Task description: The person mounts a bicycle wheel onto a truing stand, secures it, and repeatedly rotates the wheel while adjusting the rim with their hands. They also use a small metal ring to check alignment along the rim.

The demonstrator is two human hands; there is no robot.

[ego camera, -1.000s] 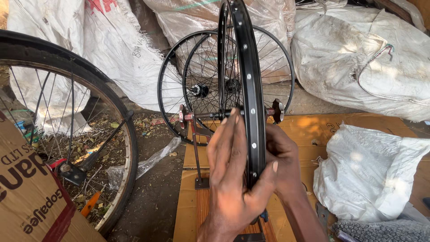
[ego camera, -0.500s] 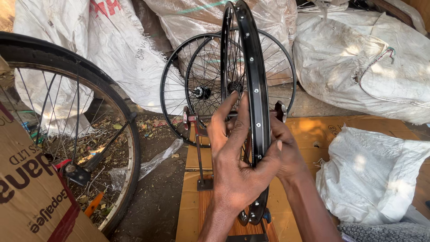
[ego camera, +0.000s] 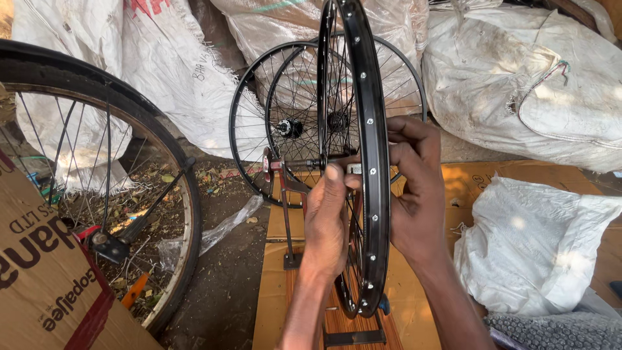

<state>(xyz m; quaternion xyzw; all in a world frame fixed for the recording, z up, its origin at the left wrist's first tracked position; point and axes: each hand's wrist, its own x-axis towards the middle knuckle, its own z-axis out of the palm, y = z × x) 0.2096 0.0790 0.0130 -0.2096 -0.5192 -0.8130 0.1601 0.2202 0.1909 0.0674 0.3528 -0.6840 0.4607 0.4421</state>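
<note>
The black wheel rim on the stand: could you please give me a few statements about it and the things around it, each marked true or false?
1. The black rim stands upright, edge-on to the camera. True.
2. The left hand lies flat on the cardboard box. False: it is raised at the rim's hub, fingertips by the axle.
3. The right hand is on the rim's right side. True.
4. Two more bare spoked wheels lean against the white sacks behind. True.
5. The wheel at far left has no tyre. False: it wears a black tyre.
</note>
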